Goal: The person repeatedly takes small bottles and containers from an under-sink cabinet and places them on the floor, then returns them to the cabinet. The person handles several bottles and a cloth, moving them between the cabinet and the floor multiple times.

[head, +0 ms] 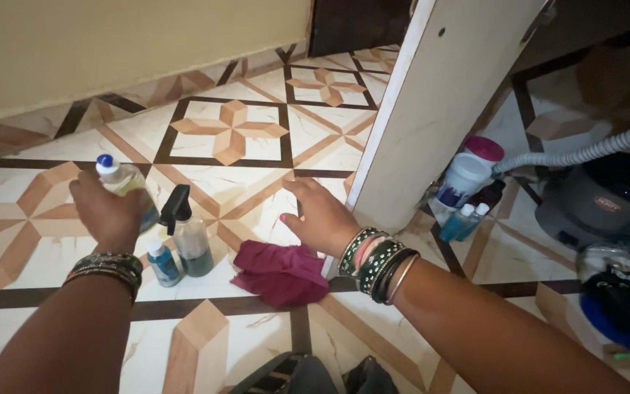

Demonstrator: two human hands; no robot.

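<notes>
Grey machine (607, 201) with hose (585, 152); pink-lidded jar (468, 174).

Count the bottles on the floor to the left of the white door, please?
3: a blue-capped bottle in the left hand, a small blue bottle below it, and a black-topped spray bottle beside the maroon cloth. More containers stand behind the door.

Dim warm light (right side shadowed)

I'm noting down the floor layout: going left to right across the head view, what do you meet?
Left hand holding a clear bottle → black-topped spray bottle → maroon cloth → right hand → white door panel → white jar with pink lid → grey appliance.
</notes>
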